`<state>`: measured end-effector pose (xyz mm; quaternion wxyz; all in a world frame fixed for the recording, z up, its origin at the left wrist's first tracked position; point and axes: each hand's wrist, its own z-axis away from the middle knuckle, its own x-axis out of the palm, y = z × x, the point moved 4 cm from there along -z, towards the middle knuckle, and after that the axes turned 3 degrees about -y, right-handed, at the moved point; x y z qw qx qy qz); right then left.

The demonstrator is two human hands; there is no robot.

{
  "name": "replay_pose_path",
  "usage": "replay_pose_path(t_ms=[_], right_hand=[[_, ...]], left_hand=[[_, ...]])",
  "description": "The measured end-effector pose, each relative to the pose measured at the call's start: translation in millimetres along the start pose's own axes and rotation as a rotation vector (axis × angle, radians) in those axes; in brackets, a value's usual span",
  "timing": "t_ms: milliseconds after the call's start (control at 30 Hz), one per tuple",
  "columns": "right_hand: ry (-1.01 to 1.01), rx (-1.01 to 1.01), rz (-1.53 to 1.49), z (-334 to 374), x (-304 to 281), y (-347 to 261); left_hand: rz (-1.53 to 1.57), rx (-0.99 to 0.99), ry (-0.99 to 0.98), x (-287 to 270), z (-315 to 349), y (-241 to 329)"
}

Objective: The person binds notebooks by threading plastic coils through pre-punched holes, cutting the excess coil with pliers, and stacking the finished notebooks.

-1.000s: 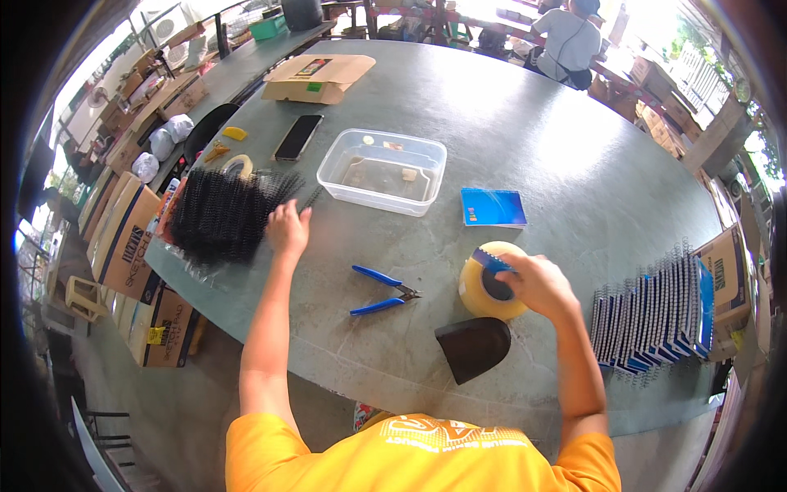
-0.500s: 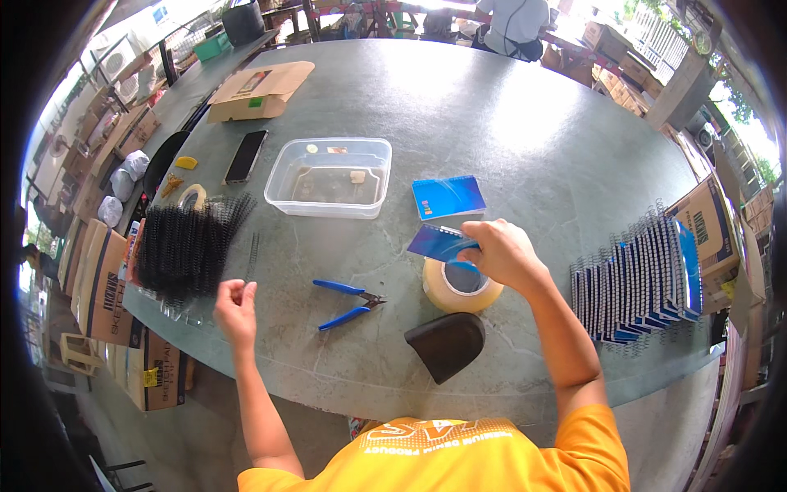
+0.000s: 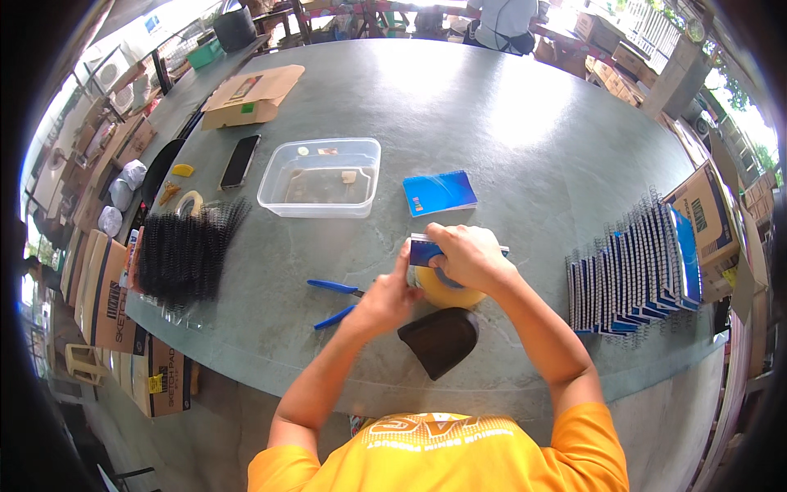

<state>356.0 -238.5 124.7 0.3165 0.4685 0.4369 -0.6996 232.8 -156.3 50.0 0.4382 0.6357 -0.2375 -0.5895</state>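
My right hand (image 3: 471, 254) grips a small blue notepad (image 3: 423, 252) from above, tilted with its punched edge up, over a roll of clear tape (image 3: 447, 289). My left hand (image 3: 389, 299) is closed at the notepad's left end, index finger upright against it. The black binding coil in its fingers is mostly hidden. Just left lie blue-handled cutting pliers (image 3: 332, 316), jaws hidden behind the left hand. A dark rounded case (image 3: 443, 340) lies nearer me. Beyond my hands rests another blue notepad (image 3: 440, 193), a coil along its far edge.
On the left lies a pile of black coils (image 3: 184, 258); a stack of coil-bound notepads (image 3: 631, 275) stands right. A clear plastic tub (image 3: 320, 209), a phone (image 3: 240, 161) and a cardboard box (image 3: 250, 90) sit farther back. A person (image 3: 502, 25) sits beyond the table.
My left hand has moved right from beside the coil pile, bringing a single coil to the notepad. The right hand has turned the notepad so its punched edge is up.
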Motion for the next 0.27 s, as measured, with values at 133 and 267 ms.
replay_pose_path(t_ms=[133,267], right_hand=[[-0.021,-0.133,0.024,-2,7,5],[-0.143,-0.071,0.042,-3,-1,-3]], left_hand=[[-0.117,-0.045,-0.031,-7,-8,-3],[-0.149,0.022,-0.143,-10,-6,-4]])
